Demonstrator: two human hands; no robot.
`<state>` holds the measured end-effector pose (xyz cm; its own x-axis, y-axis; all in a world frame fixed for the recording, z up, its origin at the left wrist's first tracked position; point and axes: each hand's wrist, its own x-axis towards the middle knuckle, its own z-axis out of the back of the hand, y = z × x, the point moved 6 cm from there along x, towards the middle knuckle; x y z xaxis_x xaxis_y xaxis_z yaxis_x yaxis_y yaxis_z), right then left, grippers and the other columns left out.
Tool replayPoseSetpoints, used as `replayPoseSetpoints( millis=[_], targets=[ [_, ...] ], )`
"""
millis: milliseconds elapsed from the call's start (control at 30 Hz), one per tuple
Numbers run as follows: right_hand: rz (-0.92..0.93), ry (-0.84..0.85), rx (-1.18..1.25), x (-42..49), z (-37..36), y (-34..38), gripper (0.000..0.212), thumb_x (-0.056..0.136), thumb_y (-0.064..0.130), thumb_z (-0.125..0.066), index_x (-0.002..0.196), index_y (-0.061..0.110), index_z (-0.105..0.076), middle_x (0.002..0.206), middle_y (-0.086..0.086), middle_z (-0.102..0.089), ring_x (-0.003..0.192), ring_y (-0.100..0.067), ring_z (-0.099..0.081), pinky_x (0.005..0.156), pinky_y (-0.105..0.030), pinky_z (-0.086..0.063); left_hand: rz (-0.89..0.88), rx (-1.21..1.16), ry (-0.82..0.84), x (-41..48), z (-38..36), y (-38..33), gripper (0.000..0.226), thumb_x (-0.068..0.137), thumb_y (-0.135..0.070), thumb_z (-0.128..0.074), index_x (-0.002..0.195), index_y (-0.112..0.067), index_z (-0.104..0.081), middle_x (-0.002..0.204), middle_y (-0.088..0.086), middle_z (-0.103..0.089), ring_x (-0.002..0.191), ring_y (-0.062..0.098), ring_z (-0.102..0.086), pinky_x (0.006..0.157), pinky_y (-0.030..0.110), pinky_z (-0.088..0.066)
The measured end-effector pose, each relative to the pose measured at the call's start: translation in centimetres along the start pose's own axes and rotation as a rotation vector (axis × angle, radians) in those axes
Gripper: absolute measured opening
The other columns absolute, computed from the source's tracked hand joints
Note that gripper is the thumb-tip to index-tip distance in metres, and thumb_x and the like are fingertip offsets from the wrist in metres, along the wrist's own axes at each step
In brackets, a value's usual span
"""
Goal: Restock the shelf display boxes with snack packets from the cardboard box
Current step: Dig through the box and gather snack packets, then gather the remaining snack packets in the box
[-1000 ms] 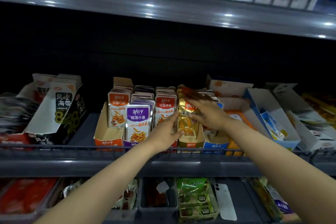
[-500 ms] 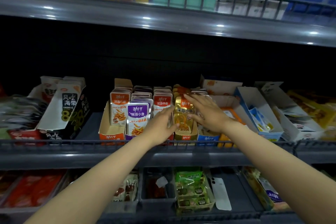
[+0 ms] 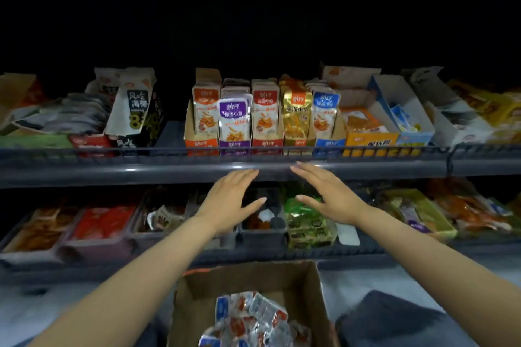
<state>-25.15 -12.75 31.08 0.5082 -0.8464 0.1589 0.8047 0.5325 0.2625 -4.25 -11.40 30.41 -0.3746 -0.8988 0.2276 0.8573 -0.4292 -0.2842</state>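
Empty hands hovering before the shelf

Left hand (image 3: 229, 200) and right hand (image 3: 328, 197) are spreading flat above the cardboard box (image 3: 251, 287); snack packets (image 3: 248, 321) are lying inside.

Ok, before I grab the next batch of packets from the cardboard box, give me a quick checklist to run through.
1. Left hand free: ok, open and empty in front of the shelf edge.
2. Right hand free: ok, open and empty beside it.
3. Cardboard box reachable: ok, open-topped, right below both hands.
4. Packets left in it: ok, a heap lies inside.
5. Packets match a display box: cannot tell, the print is blurred; the blue display box looks closest in colour.
6. Room in that box: cannot tell, a packet stands at its front and the back is hidden.
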Motion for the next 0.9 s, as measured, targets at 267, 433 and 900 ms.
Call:
replayPoseSetpoints(
  millis=[267, 433, 900],
  targets=[
    [-0.133, 0.257, 0.109, -5.4, -14.0, 0.6, 0.065, 0.095, 0.047, -0.047, 0.15, 0.03, -0.019, 0.158, 0.007, -0.013, 0.146, -0.014, -0.011, 0.117, -0.031, -0.014, 0.208, -0.036, 0.294, -10.1, -11.3, 5.5, 0.074, 0.089, -0.066, -0.034, 0.149, -0.024, -0.024, 0.154, -0.003, -0.027, 0.142, 0.017, -0.024, 0.115, 0.034, -0.024],
    [-0.263, 0.411, 0.218, -7.4, -22.0, -0.7, 0.066, 0.093, 0.048, -0.049, 0.15, 0.026, -0.022, 0.158, 0.005, -0.015, 0.145, -0.016, -0.016, 0.116, -0.031, -0.015, 0.315, -0.004, 0.47, -14.2, -17.8, 8.9, 0.067, 0.094, -0.058, -0.036, 0.149, -0.022, -0.024, 0.155, -0.001, -0.026, 0.141, 0.019, -0.025, 0.115, 0.04, -0.025],
    [-0.67, 0.564, 0.606, -10.2, -38.7, -3.6, 0.053, 0.085, 0.033, -0.068, 0.13, 0.011, -0.052, 0.134, -0.013, -0.052, 0.125, -0.03, -0.048, 0.106, -0.04, -0.039, 0.599, -0.242, 0.701, -17.9, -31.4, 13.7, 0.055, 0.098, -0.047, -0.038, 0.144, -0.018, -0.033, 0.147, 0.008, -0.038, 0.129, 0.025, -0.043, 0.104, 0.036, -0.038]
  ],
)
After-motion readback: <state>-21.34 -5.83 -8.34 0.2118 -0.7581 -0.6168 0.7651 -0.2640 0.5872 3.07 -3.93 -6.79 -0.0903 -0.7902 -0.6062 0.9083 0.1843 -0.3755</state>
